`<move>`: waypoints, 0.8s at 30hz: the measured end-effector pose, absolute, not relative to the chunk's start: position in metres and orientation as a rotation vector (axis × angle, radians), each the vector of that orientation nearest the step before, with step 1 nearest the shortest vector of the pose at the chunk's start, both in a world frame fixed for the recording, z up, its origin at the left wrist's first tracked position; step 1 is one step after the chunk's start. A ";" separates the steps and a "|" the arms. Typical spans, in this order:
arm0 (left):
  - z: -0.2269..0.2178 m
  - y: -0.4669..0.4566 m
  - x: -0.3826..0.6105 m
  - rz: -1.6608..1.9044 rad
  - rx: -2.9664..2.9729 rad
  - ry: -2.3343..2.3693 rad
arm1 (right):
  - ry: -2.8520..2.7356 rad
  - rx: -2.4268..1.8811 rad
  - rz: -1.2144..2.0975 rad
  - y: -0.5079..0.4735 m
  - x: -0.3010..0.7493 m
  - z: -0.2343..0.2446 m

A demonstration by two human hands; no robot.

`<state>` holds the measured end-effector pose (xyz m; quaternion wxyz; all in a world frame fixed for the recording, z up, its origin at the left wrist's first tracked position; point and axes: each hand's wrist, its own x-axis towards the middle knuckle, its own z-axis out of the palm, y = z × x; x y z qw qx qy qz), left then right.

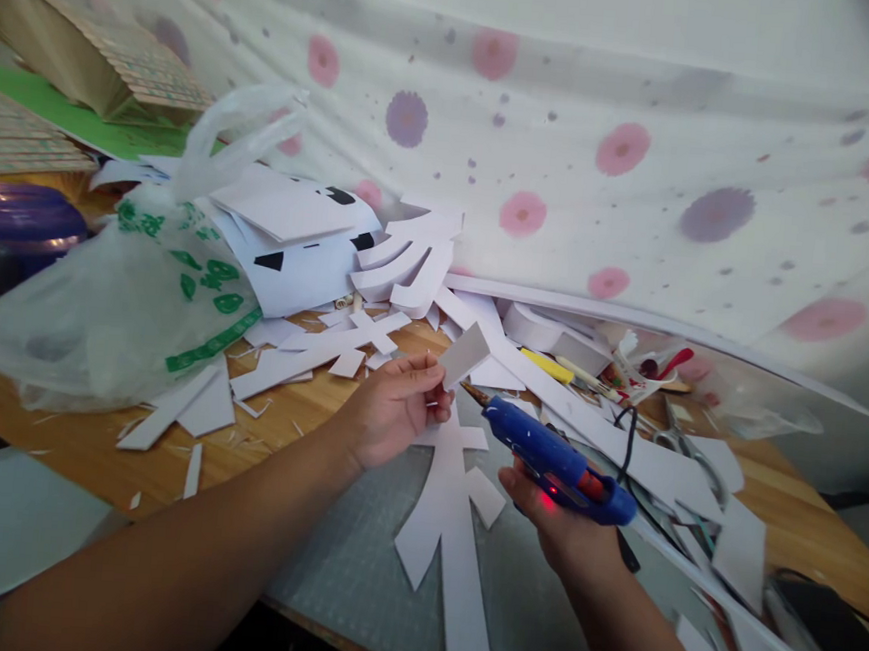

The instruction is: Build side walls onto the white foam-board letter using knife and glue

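A person's left hand point(390, 407) pinches a small white foam-board panel point(465, 356) between thumb and fingertips and holds it above the middle of a wooden desk point(94, 439). The panel is tilted so one lower corner faces the tip of a blue hot-glue gun point(555, 463). The right hand point(555, 521) is closed around the gun's grip. A red light glows on its body, and its metal nozzle point(474, 394) points far and left, just short of the panel. The two hands are apart, each clamped on its own item. The panel appears to be raised off the desk so that its edge meets the nozzle cleanly.

Below them a large white branching foam-board cut-out point(450, 507) lies flat on a grey-green gridded cutting mat point(356, 560) at the near edge, within easy reach of both hands. A black cord point(627, 436) loops up behind the gun to the right. Further right, metal scissors point(685, 448) and a yellow pen-like tool point(546, 365) lie among white strips. A heap of white foam-board offcuts point(313, 236) is pushed to the far side, which keeps the mat open for work. On the left sits a translucent plastic bag with green print point(120, 311). A pale cloth dotted with pink and purple flowers point(648, 102) hangs behind the desk.
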<state>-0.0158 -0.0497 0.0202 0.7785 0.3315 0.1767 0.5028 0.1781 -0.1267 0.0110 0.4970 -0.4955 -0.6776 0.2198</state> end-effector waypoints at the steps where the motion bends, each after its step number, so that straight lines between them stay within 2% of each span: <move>1: 0.020 -0.050 -0.016 1.091 0.717 0.383 | -1.656 -1.205 0.539 -0.127 0.178 0.010; 12: 0.022 -0.050 -0.017 1.048 0.798 0.391 | -1.522 -1.233 0.577 -0.125 0.188 0.005; 20: 0.025 -0.041 -0.034 0.975 1.091 0.509 | -1.418 -1.016 0.740 -0.117 0.210 0.014; 24: 0.029 -0.038 -0.037 0.929 1.229 0.628 | -1.284 -0.973 0.863 -0.119 0.212 0.033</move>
